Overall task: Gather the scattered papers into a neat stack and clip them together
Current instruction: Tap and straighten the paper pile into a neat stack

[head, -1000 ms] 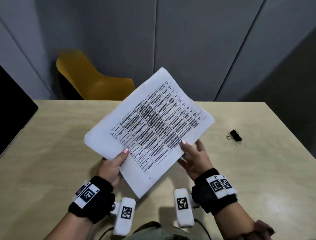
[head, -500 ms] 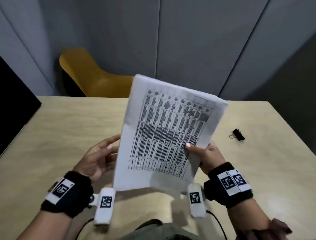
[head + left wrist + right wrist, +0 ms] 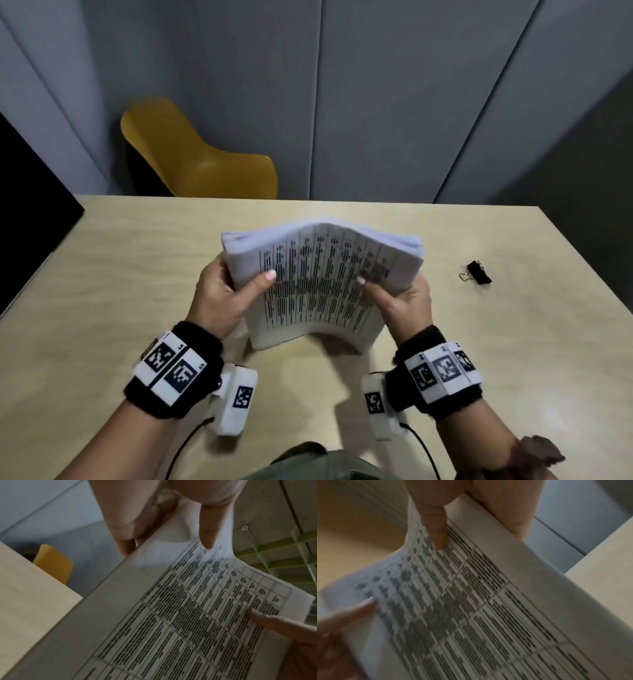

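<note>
On the table [image 3: 102, 274], I am pinching the papers [image 3: 322, 284] upright between my left hand [image 3: 219, 294] and right hand [image 3: 400, 298], squaring their edges before reaching the clip [image 3: 478, 272] near the right edge.

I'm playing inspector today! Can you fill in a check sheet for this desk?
Surface: pale wooden table, bare where visible.
Job's things: papers held upright, bowed, bottom edge on the table; binder clip lying unused at right.
Clutter: nothing seen.
Grips: left hand and right hand each pinch a side of the papers.
Cables: black cables from the wrist cameras.
Surroundings: yellow chair, grey wall panels.
</note>
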Tool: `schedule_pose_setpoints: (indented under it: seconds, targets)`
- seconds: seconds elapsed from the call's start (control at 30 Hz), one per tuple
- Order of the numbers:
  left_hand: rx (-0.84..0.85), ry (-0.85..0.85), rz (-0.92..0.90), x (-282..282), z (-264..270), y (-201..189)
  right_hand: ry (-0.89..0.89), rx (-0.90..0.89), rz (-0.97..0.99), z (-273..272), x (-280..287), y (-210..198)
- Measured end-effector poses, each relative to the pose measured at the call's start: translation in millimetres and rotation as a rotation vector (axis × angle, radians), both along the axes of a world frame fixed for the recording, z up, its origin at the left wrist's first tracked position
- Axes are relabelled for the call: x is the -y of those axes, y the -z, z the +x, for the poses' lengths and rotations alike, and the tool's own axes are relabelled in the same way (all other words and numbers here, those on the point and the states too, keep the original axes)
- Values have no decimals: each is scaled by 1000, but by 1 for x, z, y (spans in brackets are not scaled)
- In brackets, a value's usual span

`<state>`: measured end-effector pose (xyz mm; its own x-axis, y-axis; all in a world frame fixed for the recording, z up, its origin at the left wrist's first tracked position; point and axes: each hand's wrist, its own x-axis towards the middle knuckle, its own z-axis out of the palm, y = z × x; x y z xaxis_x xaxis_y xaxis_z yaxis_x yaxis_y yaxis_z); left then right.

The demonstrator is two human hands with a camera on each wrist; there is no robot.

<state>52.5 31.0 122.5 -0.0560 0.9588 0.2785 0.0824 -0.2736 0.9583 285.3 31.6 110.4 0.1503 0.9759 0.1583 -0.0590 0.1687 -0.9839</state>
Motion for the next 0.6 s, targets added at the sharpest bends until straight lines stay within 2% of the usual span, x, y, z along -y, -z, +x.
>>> schedule_pose_setpoints:
  seconds: [0.1, 0.23, 0.37, 0.5, 0.6]
  targets:
    - [-12, -24, 86, -2, 0, -5, 14, -23, 103, 8, -3, -13]
    - [8, -85, 56, -6, 9, -6, 45, -38, 161, 2, -11, -18]
    - [-6, -93, 116, -7, 12, -15, 58, -96, 203, 1, -12, -23]
    - [-52, -105, 122, -1, 11, -14, 50, 25, 182, 2, -7, -23]
    - [-87, -164, 259, 6, 8, -19, 104, 127, 239, 4, 0, -27]
